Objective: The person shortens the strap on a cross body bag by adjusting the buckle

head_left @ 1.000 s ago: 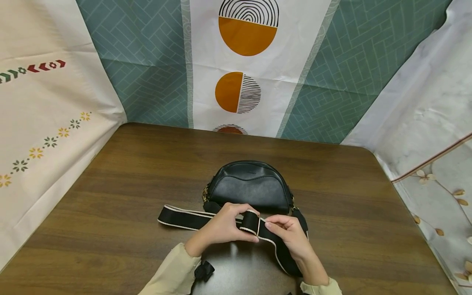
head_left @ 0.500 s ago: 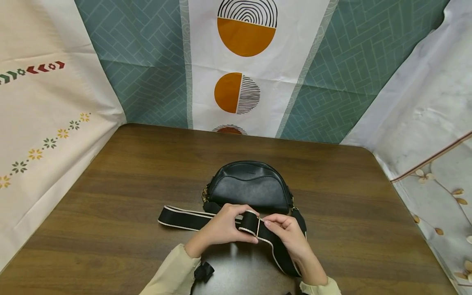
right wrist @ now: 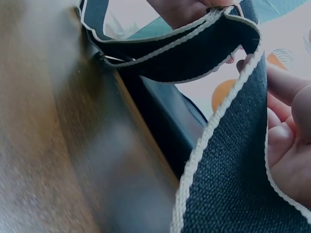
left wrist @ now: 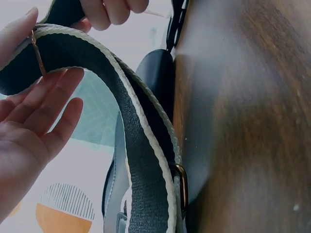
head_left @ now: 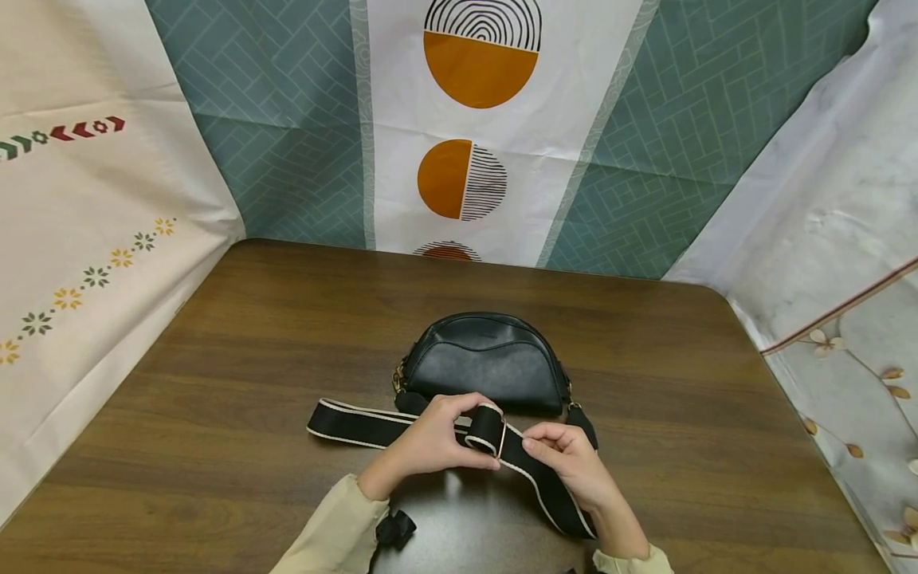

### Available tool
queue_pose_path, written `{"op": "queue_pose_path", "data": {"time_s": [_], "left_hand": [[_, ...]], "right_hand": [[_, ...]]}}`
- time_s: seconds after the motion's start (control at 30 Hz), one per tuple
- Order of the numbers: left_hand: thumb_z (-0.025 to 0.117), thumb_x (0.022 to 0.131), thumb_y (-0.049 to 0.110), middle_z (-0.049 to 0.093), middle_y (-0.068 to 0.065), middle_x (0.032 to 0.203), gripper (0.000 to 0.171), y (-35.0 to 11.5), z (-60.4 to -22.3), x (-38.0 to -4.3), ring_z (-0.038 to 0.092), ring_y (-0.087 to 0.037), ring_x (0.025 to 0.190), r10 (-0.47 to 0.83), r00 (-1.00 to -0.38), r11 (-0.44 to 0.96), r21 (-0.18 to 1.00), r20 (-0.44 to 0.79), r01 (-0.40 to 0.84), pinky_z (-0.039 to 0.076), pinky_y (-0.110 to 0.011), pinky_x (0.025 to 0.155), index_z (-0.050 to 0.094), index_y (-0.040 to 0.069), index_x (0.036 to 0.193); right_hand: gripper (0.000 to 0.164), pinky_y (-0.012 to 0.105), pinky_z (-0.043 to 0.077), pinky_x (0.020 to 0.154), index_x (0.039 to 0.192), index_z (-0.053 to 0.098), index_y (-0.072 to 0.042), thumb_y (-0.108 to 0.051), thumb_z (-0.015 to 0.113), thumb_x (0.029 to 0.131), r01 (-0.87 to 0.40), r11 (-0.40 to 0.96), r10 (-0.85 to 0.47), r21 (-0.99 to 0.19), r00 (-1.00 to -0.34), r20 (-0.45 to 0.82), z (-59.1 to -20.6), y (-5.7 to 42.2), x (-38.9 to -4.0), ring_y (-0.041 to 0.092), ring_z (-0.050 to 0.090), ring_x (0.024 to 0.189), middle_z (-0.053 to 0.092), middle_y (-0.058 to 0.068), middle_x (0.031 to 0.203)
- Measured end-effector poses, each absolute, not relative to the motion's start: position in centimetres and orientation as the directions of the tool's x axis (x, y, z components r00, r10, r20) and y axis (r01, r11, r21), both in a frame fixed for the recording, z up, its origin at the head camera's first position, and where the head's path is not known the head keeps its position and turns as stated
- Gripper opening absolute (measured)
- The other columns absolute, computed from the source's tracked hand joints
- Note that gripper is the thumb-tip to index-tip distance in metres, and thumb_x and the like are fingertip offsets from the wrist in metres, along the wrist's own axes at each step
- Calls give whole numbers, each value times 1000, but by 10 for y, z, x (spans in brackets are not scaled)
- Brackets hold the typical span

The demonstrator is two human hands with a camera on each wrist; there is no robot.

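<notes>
A black webbing strap (head_left: 358, 425) with cream edges runs across the front of a black half-moon shoulder bag (head_left: 488, 363). My left hand (head_left: 441, 438) grips a slim gold slide buckle (head_left: 502, 438) between thumb and fingers, with a small strap loop (head_left: 484, 428) standing up at it. In the left wrist view the strap (left wrist: 141, 160) arches away from the buckle (left wrist: 38, 53). To the right of the buckle, my right hand (head_left: 570, 462) pinches the strap's edge between thumb and fingers. The right wrist view shows the strap (right wrist: 233, 155) hanging past that hand (right wrist: 294, 136).
All of this is on a brown wooden table (head_left: 251, 343). Gold clasps (head_left: 398, 378) join the strap to the bag's sides. Another gold metal ring (left wrist: 181, 187) sits lower on the strap. Patterned cloths (head_left: 287, 127) hang behind and beside the table.
My right hand has shifted slightly right and down, away from the buckle, showing more strap between them. The loop in my left hand looks more tightly curled; the bag has stayed put.
</notes>
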State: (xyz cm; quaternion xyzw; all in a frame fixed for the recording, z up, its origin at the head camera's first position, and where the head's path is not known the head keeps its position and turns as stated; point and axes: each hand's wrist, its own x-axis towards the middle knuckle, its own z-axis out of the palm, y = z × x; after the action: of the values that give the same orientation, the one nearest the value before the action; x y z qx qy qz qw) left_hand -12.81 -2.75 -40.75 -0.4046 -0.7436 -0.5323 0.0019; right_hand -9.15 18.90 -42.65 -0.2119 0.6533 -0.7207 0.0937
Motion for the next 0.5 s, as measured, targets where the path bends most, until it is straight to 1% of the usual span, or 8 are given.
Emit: {"op": "queue_pose_path", "data": {"time_s": [0.1,0.17,0.37,0.5], "left_hand": [[83,59,15,63,3,87,43,-27,-410,-128,57,-6,81,602,-667,79,798,440,598,46,-24,74,60,11,95],[83,59,15,63,4,87,43,-27,-411,-128,57,-5,80,602,-668,70,805,437,589,46,-25,73,60,11,94],[84,58,15,63,3,87,42,-27,-411,-127,57,-5,78,594,-684,64,822,424,566,46,-25,71,60,11,93],[84,57,12,64,1,86,43,-26,-409,-126,56,-5,76,585,-685,41,828,433,559,47,-25,69,60,10,93]], "right_hand": [[21,18,46,62,89,65,-7,7,49,87,-143,-163,-408,-976,-891,199,-427,187,-91,5,56,73,64,-4,82],[25,18,46,62,89,66,-11,7,49,87,-140,-182,-405,-973,-891,204,-427,186,-91,5,56,73,64,-3,82],[27,18,46,63,90,66,-13,6,48,88,-154,-220,-405,-963,-884,234,-425,182,-91,6,56,74,64,-3,83],[27,18,46,63,89,67,-14,7,49,87,-163,-198,-396,-967,-889,230,-424,182,-90,6,57,73,64,-3,82]]}}
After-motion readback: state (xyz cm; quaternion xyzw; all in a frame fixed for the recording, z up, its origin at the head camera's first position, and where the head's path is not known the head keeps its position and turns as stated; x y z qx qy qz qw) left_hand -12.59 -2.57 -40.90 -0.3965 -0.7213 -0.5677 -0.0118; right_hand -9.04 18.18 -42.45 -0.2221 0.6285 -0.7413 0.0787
